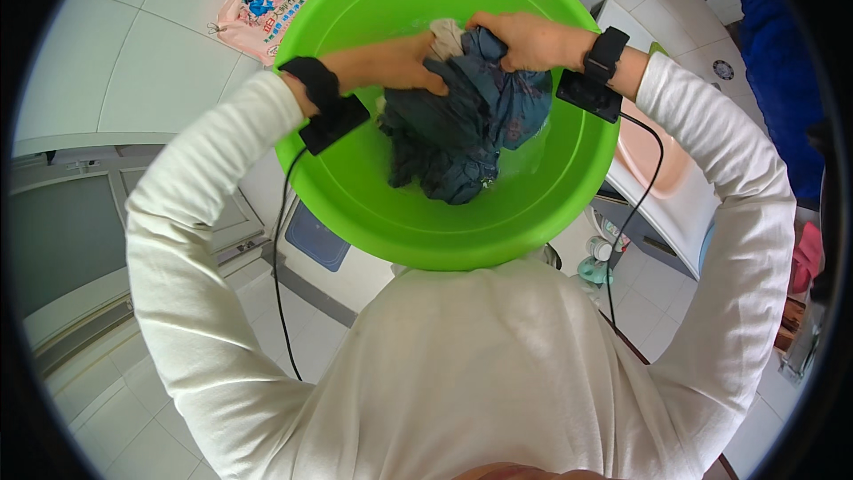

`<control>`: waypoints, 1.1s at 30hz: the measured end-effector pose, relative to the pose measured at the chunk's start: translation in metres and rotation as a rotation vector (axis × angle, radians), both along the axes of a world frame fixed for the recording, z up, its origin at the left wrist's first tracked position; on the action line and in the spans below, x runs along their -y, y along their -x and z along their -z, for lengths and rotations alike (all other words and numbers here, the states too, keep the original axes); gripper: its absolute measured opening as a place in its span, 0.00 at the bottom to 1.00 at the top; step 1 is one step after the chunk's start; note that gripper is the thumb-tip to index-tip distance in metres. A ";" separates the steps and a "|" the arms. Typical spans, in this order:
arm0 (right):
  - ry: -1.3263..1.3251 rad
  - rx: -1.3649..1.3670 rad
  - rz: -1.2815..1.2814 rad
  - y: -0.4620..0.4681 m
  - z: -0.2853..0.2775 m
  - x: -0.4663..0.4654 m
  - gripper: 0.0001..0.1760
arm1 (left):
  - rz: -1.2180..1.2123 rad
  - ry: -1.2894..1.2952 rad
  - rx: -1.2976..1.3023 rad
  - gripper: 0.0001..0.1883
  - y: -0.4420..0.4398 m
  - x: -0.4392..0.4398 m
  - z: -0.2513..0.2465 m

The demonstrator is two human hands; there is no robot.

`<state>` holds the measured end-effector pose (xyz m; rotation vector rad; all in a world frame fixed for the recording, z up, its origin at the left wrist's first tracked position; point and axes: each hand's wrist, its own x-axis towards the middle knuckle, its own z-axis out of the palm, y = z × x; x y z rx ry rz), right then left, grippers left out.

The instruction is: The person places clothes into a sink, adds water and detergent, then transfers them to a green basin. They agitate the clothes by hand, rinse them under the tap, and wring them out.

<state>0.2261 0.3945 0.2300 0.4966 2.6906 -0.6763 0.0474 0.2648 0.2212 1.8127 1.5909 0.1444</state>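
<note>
A large green plastic basin [426,240] stands right before me, with a little water showing in its bottom. Bunched dark blue wet cloth [453,140] hangs and lies in the middle of the basin. My left hand [400,63] grips the upper left of the bundle, its thumb over the dark fabric. At the upper right, my right hand [526,40] is closed on a gathered fold of the same cloth. Between the two hands a piece of light beige cloth [446,39] sticks up. Each wrist bears a black strap with a small black box and a cable.
A pink printed detergent bag [263,13] lies at the basin's upper left. To the right is a white washbasin unit [666,213] with a peach-coloured bowl. Bottles [596,260] stand low beside it. Blue fabric [780,93] hangs at the far right.
</note>
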 end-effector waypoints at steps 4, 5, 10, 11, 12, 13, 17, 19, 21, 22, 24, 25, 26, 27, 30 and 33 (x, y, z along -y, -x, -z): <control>0.024 0.114 -0.059 -0.022 -0.008 -0.009 0.43 | 0.004 0.492 0.197 0.28 -0.012 0.008 0.029; 0.021 0.197 -0.030 -0.028 -0.012 -0.013 0.43 | 0.097 0.471 0.147 0.28 -0.009 0.004 0.034; 0.122 0.493 -0.133 -0.038 -0.008 -0.007 0.48 | 0.324 0.100 -0.349 0.33 0.010 -0.030 0.053; 0.053 0.542 -0.149 -0.035 0.000 0.001 0.52 | 0.226 0.019 -0.447 0.34 0.012 -0.033 0.059; -0.009 0.579 -0.161 -0.033 0.010 0.013 0.56 | 0.238 0.189 -0.397 0.36 0.010 -0.034 0.066; -0.069 0.602 -0.178 -0.029 0.021 0.021 0.60 | 0.250 0.359 -0.342 0.38 0.007 -0.036 0.076; -0.120 0.801 -0.294 0.007 0.074 0.032 0.71 | 0.198 0.491 -0.302 0.40 -0.008 -0.033 0.120; -0.258 0.809 -0.374 0.020 0.098 0.035 0.68 | 0.238 0.567 -0.182 0.38 -0.007 -0.034 0.135; -0.315 0.658 -0.313 0.022 0.113 0.030 0.65 | 0.207 0.553 -0.073 0.37 -0.004 -0.032 0.141; -0.328 0.641 -0.288 0.027 0.118 0.029 0.63 | 0.174 0.508 -0.014 0.36 -0.005 -0.026 0.142; -0.332 0.526 -0.344 0.030 0.120 0.023 0.58 | 0.130 0.462 0.154 0.33 -0.005 -0.018 0.135; -0.342 0.510 -0.373 0.031 0.118 0.020 0.56 | 0.154 0.450 0.081 0.33 -0.005 -0.015 0.128; -0.310 0.336 -0.356 0.028 0.114 0.017 0.35 | 0.178 0.467 -0.027 0.32 -0.004 -0.016 0.118; -0.255 0.263 -0.321 0.028 0.107 0.013 0.33 | 0.200 0.480 -0.138 0.32 -0.004 -0.019 0.105; -0.079 -0.138 -0.309 0.011 0.069 0.004 0.27 | 0.360 -0.204 -0.063 0.30 0.015 -0.014 0.049; 0.041 -0.272 -0.224 0.010 0.013 0.000 0.30 | 0.365 -0.145 -0.135 0.27 0.034 -0.018 -0.026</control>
